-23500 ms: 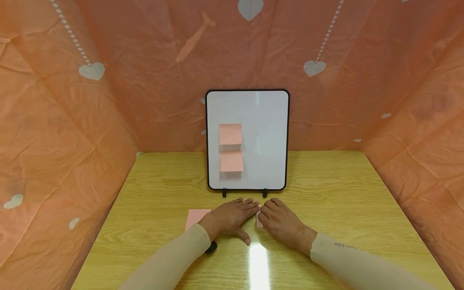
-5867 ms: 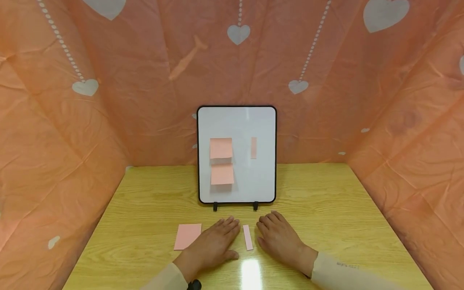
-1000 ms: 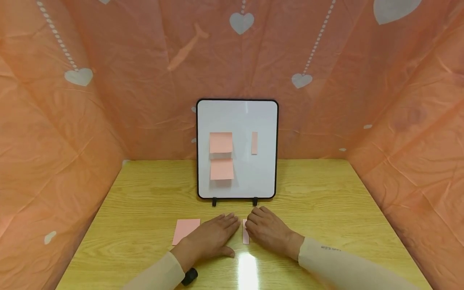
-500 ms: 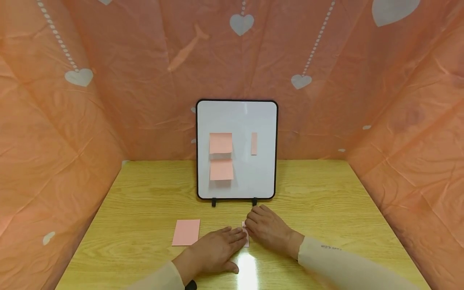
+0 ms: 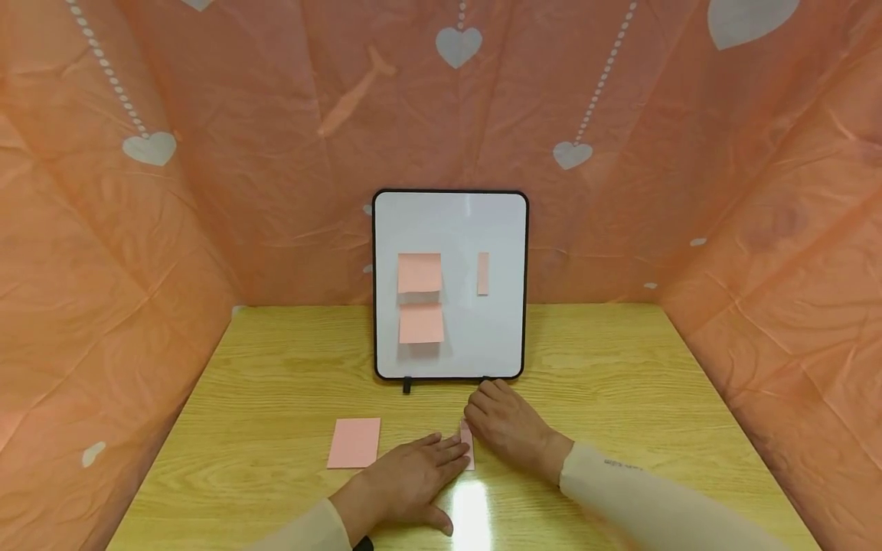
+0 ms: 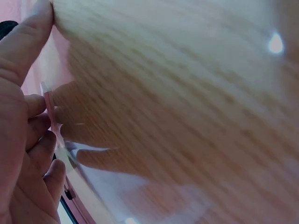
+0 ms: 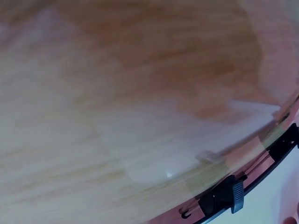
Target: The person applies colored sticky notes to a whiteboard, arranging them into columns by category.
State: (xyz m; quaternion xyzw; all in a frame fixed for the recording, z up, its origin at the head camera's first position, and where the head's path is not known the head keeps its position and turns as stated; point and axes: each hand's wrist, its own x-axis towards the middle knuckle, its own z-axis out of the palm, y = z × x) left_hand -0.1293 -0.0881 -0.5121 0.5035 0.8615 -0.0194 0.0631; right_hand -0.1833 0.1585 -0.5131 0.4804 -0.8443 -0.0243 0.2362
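A thin pad of narrow pink sticky notes (image 5: 469, 458) lies on the table in front of the whiteboard. My left hand (image 5: 413, 480) is spread flat, palm down, its fingertips resting on the pad's left side. At the pad's far end my right hand (image 5: 513, 428) has curled fingers and pinches the top slip, which seems to bend up from the pad. Its thumb is hidden in the head view. The left wrist view shows the pad's edge (image 6: 49, 105) by the left fingertips. A pad of square pink sticky notes (image 5: 354, 443) lies left of the left hand.
A black-framed whiteboard (image 5: 451, 218) stands upright on small black feet (image 5: 406, 385) behind the hands. On it are two square pink notes (image 5: 419, 272), one above the other, and a narrow note (image 5: 483, 274) at right. Orange cloth (image 5: 276, 191) surrounds the wooden table (image 5: 606, 367).
A narrow note has joined the squares on the board since the oldest frame. Within the last second, my left hand slid right onto the narrow pad; my right fingers moved slightly away, lifting the slip.
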